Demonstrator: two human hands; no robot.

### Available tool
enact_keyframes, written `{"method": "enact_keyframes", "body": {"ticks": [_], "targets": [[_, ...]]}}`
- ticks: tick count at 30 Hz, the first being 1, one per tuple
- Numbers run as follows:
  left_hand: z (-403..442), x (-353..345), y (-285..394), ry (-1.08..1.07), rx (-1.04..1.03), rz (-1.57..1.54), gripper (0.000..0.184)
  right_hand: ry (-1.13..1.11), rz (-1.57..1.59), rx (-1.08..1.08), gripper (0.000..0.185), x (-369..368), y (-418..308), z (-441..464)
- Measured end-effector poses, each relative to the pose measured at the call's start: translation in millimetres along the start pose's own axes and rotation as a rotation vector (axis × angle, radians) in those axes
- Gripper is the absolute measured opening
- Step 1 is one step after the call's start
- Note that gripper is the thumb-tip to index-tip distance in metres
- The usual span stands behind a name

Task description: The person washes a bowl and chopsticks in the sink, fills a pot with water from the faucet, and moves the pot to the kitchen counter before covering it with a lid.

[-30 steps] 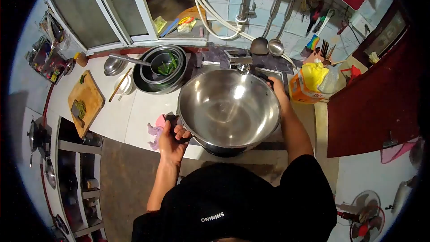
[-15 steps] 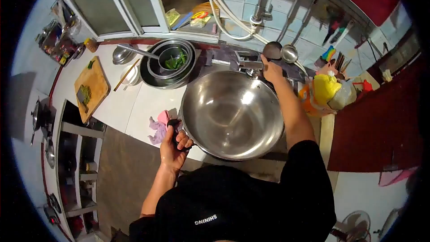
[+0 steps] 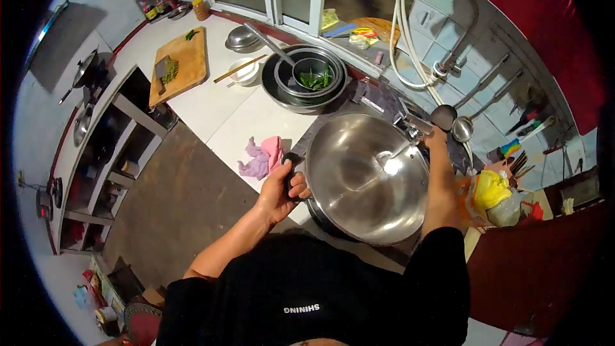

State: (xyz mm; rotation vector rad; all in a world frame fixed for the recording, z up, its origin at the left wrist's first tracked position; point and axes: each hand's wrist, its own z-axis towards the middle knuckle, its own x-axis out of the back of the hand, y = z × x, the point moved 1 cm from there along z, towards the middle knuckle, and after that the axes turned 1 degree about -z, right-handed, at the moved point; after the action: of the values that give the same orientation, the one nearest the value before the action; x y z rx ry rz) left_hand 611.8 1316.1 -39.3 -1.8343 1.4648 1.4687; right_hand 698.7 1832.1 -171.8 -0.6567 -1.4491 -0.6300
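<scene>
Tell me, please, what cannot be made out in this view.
In the head view:
Right hand: fingertips at the tap, hidden by the hand itself.
Black handle: partly covered by the left hand.
Steel pan: underside hidden by its bowl.
Red panel: cut off by the top edge.
Jar: any label too small to read.

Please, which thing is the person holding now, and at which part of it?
The left hand holds the steel pan by its black side handle; the right hand is at the faucet, its grip unclear.
</scene>
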Motion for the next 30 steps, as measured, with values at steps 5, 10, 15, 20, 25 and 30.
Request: {"method": "enact_keyframes", "body": {"ticks": [5, 10, 15, 20, 25, 30], "targets": [[2, 2, -1, -0.001, -0.009, 0.004, 0.019, -0.110, -0.003, -0.026, 0.040, 43, -15, -42], [2, 3, -1, -0.022, 0.003, -0.007, 0.020, -0.162, 0.084, -0.048, 0.048, 68, -10, -85], [0, 8, -2, -0.057, 0.024, -0.082, 0.024, -0.188, 0.173, -0.015, 0.058, 63, 10, -102], [-5, 12, -2, -0.085, -0.001, -0.064, 0.026, -0.344, 0.245, -0.094, 0.065, 96, -31, -140], [-5, 15, -1, -0.151, -0.031, -0.012, 0.030, -0.109, 0.238, -0.046, 0.067, 52, -18, -139], [-4, 13, -1, -0.180, -0.023, -0.005, 0.031, -0.067, 0.110, -0.109, 0.063, 53, -28, -151]]}}
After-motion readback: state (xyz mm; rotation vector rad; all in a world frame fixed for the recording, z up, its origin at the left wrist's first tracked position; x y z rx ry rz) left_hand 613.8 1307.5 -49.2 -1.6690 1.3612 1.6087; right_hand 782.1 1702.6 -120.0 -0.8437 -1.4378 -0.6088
